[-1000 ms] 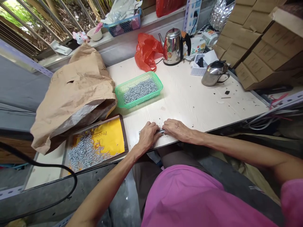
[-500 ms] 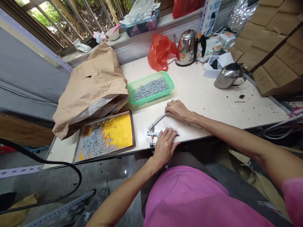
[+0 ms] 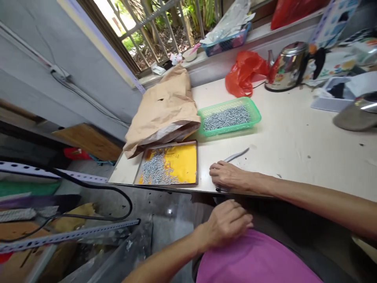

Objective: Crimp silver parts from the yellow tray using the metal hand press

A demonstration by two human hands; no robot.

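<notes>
A pale, wood-grained laminate table (image 3: 294, 149) fills the right of the view and runs back to a window ledge. At its far left corner lies a big crumpled brown paper sack (image 3: 165, 106), slumped on its side with its mouth towards the near edge.

Just in front of the sack's mouth, touching it, sits a shallow rectangular tray with a brown frame and yellow lining (image 3: 184, 161). A heap of small silver screws (image 3: 154, 173) covers its left half. Beside the sack, to the right, stands a green plastic mesh basket (image 3: 229, 131) holding more silver screws (image 3: 226, 117). Behind the basket are a crumpled red plastic bag (image 3: 244, 74) and, just beside the bag, a shiny steel kettle with a black handle (image 3: 287, 67).

The person's right hand (image 3: 228, 177) lies palm down on the table close to the near edge, just right of the tray. It rests on one end of a slim grey metal hand tool (image 3: 235, 156), whose free handle slants out from under the hand towards the basket. The hand hides the rest of the tool, so it cannot be told whether the fingers close round it.

The left hand (image 3: 228, 224) is off the table, below its edge, over the pink shirt (image 3: 253, 259). Its fingers are loosely curled and its palm is turned away; whether it holds anything cannot be told.
</notes>
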